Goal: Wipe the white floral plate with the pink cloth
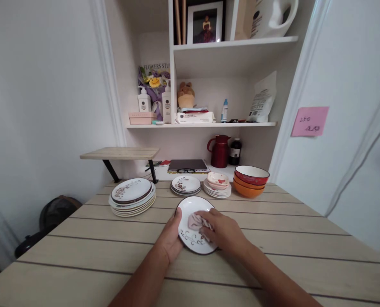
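A white plate (186, 209) with a dark rim and a brown floral print is tilted up above the table's middle. My left hand (172, 236) grips its left edge, thumb on the face and the other fingers behind it, hidden. Bunched in my right hand (223, 230) is a pale pinkish cloth (194, 221), pressed against the plate's face. Just beyond the plate lies a short stack of similar floral plates (186, 184).
Plate stack (132, 192) at left, below a raised wooden shelf (122, 153). Small dishes (218, 181) on plates and nested red and orange bowls (250, 181) at right. A red jug (220, 151), dark bottle (235, 152) and laptop (188, 165) stand behind on the wooden table (81, 251)'s far side.
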`<state>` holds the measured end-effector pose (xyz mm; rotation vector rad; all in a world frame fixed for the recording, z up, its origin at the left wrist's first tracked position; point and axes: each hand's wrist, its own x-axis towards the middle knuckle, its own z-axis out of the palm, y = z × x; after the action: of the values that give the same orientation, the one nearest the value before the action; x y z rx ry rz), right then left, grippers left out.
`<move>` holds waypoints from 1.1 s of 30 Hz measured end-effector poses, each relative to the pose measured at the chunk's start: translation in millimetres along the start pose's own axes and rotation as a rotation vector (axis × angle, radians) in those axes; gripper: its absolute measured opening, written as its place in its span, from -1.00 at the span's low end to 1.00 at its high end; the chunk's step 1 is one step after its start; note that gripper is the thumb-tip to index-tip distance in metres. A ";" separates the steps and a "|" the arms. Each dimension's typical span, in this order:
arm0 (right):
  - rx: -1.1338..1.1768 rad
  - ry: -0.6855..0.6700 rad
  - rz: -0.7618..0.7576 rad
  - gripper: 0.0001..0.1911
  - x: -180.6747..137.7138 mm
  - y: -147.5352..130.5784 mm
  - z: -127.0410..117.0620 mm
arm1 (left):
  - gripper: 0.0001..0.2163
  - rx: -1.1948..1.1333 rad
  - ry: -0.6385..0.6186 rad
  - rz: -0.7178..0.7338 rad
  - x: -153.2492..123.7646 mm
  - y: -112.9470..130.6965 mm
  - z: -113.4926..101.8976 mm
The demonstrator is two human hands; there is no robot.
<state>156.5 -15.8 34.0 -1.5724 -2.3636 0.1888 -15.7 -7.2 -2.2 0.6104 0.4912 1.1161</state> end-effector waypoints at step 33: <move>0.155 0.043 -0.063 -0.69 13.8 -42.2 18.3 | -0.38 -0.023 -0.024 -0.028 -3.9 1.0 2.6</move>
<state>108.7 -18.7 30.4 -1.4148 -2.3021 0.3140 -16.1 -11.0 0.6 0.5943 0.4646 1.0854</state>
